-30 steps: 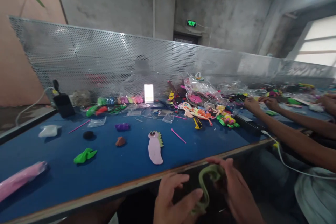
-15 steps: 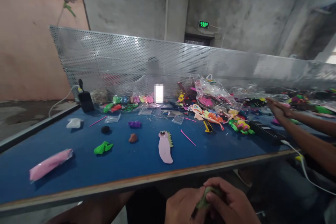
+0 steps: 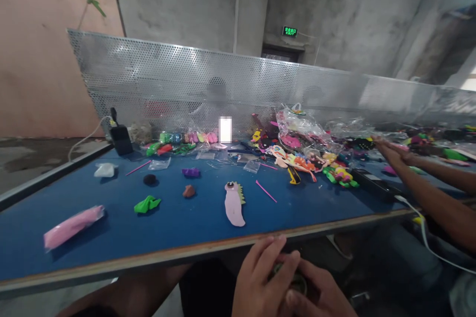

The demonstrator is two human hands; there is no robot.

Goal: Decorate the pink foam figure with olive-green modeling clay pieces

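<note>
Below the table's front edge my two hands are close together around an olive-green lump of what looks like modelling clay [image 3: 299, 283], mostly hidden by the fingers. My left hand [image 3: 258, 280] is closed over it with the fingers bent across its top. From the other side my right hand [image 3: 323, 290] grips it, thumb toward the middle. Nearest to them on the blue table [image 3: 167, 230] lies a flat pale-pink clay figure [image 3: 234, 208] with a green spiky edge and one dark eye. A pink stick tool [image 3: 266, 191] rests to its right.
Lumps of green [image 3: 147, 204], brown [image 3: 189, 191], black [image 3: 150, 179] and purple clay [image 3: 191, 172] lie left, beside a wrapped pink roll [image 3: 74, 226]. A yellow cutter [image 3: 293, 175] and bagged pieces [image 3: 301, 131] lie farther back. Another person's arms [image 3: 420, 173] reach in at right.
My left fingers have come up and over the olive-green lump, covering most of it. Both hands stay together. The things on the table have not moved.
</note>
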